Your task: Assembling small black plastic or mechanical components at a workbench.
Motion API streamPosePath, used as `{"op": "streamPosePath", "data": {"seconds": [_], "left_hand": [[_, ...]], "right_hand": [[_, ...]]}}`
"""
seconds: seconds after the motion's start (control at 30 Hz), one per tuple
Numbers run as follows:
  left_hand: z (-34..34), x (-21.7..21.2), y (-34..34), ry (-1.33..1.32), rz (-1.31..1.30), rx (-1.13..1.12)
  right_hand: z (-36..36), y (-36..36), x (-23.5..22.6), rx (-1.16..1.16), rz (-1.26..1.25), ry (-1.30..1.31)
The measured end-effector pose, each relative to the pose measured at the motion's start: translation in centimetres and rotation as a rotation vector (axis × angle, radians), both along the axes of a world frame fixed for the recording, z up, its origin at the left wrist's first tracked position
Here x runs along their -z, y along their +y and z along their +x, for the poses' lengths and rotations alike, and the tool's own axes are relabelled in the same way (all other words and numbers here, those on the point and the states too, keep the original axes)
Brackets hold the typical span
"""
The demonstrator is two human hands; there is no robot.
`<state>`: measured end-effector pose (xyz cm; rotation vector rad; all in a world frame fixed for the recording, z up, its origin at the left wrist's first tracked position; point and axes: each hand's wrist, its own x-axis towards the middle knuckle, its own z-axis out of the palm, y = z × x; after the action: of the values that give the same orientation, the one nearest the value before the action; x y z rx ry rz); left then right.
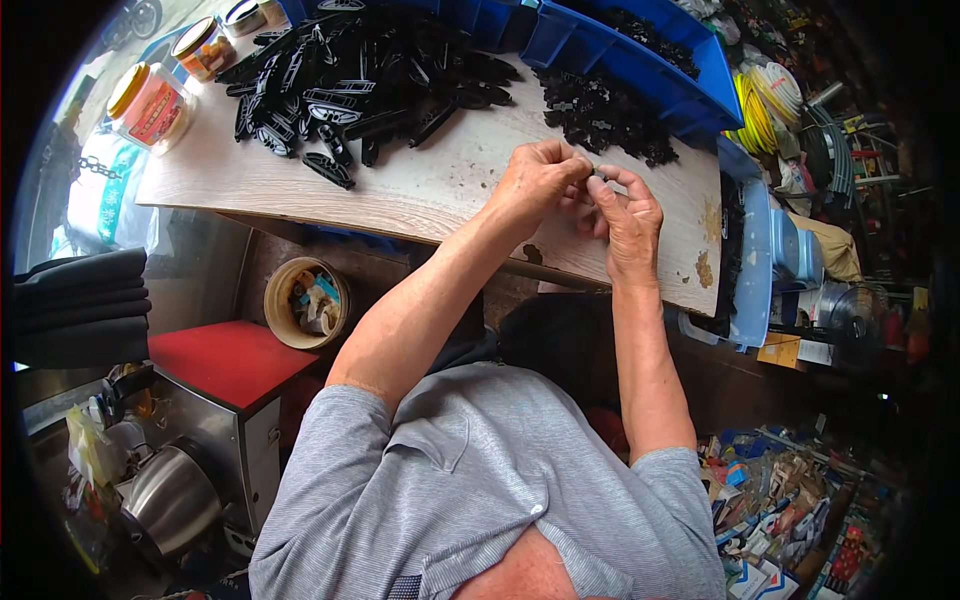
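Observation:
My left hand [538,184] and my right hand [630,222] meet above the table's front part, fingertips closed in a pinch. Between them sits a small black part [599,175], mostly covered by the fingers, its exact kind too small to make out. Just beyond the hands lies a heap of small black plastic pieces [598,115]. Farther left is a large pile of long black plastic housings [350,80], some with pale slotted faces.
The pale wooden table [400,195] has worn patches. Blue bins [625,62] line its back, one holding black pieces. Lidded jars [152,108] stand at the far left. Below are a waste bucket [305,303] and a red-topped cabinet [235,362]. Clutter fills the right side.

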<state>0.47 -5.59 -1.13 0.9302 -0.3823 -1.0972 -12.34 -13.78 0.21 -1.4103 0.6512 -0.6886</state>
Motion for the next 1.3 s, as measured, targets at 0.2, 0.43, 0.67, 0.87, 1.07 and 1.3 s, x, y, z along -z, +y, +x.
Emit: {"op": "streamPosePath", "data": {"seconds": [0.2, 0.43, 0.67, 0.87, 1.07, 1.3], "left_hand": [[-0.3, 0.8, 0.1, -0.351, 0.067, -0.107], [5.5, -1.4, 6.7, -1.454, 0.864, -0.504], [4.7, 0.5, 7.8, -1.606, 0.721, -0.498], [3.6, 0.8, 8.3, -1.731, 0.546, -0.611], [3.6, 1.3, 9.0, -1.671, 0.490, -0.540], [3.8, 0.8, 9.7, -1.836, 0.503, -0.588]], "right_hand": [[-0.8, -1.4, 1.4, 0.012, -0.028, -0.016], [-0.6, -0.6, 0.5, -0.003, 0.078, -0.041], [-0.8, -0.8, 0.7, 0.007, 0.071, -0.055], [-0.5, -0.7, 0.5, 0.024, 0.092, -0.097], [-0.7, -0.8, 0.7, 0.031, 0.094, -0.111], [-0.9, -0.8, 0.8, -0.012, 0.116, -0.148]]}}
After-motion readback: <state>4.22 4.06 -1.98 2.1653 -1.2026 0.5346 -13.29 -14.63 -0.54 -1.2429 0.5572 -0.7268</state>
